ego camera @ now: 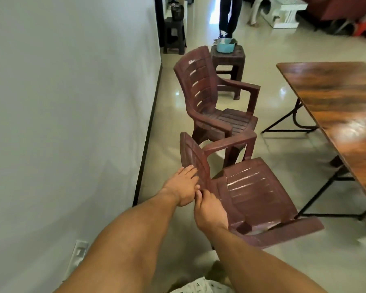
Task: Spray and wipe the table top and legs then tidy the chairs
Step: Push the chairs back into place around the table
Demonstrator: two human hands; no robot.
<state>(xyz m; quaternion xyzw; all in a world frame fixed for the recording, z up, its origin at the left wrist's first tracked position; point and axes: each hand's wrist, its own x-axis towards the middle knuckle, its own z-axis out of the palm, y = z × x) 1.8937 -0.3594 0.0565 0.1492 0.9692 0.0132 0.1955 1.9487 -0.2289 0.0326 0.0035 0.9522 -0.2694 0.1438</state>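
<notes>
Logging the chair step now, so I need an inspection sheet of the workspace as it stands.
Surface: table top, glossy wood, partly in frame.
Job's things: near chair beside the table; far chair beyond it; spray and cloth, nothing seen.
Clutter: teal basin on a stool; black basket on a second stool.
Grips: left hand lays its fingers on the near chair's backrest; right hand grips its edge.
Cables: nothing seen.
Surroundings: wall, shiny floor, another person's legs.
</notes>
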